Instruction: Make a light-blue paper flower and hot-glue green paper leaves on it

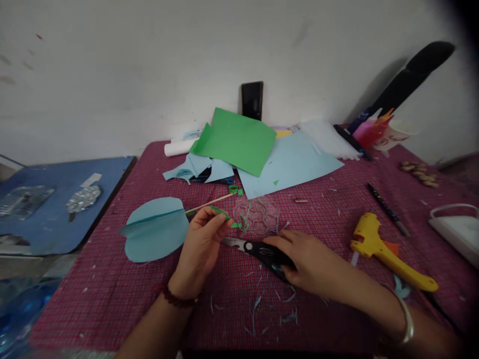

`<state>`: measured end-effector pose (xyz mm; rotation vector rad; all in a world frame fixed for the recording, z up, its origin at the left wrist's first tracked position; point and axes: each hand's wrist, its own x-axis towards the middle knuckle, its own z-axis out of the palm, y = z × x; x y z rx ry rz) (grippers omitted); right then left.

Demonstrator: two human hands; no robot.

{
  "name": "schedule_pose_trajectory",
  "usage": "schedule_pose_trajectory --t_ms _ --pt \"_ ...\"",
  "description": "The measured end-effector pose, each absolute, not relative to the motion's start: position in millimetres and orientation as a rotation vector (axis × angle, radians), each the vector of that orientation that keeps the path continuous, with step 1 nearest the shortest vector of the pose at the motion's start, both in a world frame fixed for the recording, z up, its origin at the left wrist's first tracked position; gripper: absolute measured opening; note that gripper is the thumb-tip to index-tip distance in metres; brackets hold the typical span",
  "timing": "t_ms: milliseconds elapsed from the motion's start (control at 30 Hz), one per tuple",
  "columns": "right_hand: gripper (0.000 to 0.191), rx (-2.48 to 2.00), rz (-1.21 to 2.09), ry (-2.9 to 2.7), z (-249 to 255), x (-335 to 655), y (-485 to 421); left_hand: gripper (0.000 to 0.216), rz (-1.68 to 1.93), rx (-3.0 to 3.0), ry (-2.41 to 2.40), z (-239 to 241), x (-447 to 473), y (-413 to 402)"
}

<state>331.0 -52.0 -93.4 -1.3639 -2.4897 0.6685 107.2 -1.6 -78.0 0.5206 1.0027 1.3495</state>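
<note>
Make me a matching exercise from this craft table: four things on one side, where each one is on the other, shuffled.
1 scissors
2 glue gun
3 green strip
4 phone

a pinched in the left hand
b leaning on the wall
c under the right hand
d on the cloth, right of both hands

Pairs: 1-c, 2-d, 3-a, 4-b

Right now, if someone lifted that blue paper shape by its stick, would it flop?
Probably light: the blue paper shape looks like thin sheets folded along a centre crease. That crease and the stick likely stiffen the middle, while the outer edges may droop. It seems easy to crumple, like the green strip pinched in the left hand.
</note>
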Motion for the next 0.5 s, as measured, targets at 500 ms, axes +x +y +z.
schedule_pose_trajectory --t_ms 500 --pt "0.095 -0.912 1.709 -1.635 -83.7 342.0 -48.6 0.026 1.366 0.567 0.911 -66.2 99.0 -6.6"
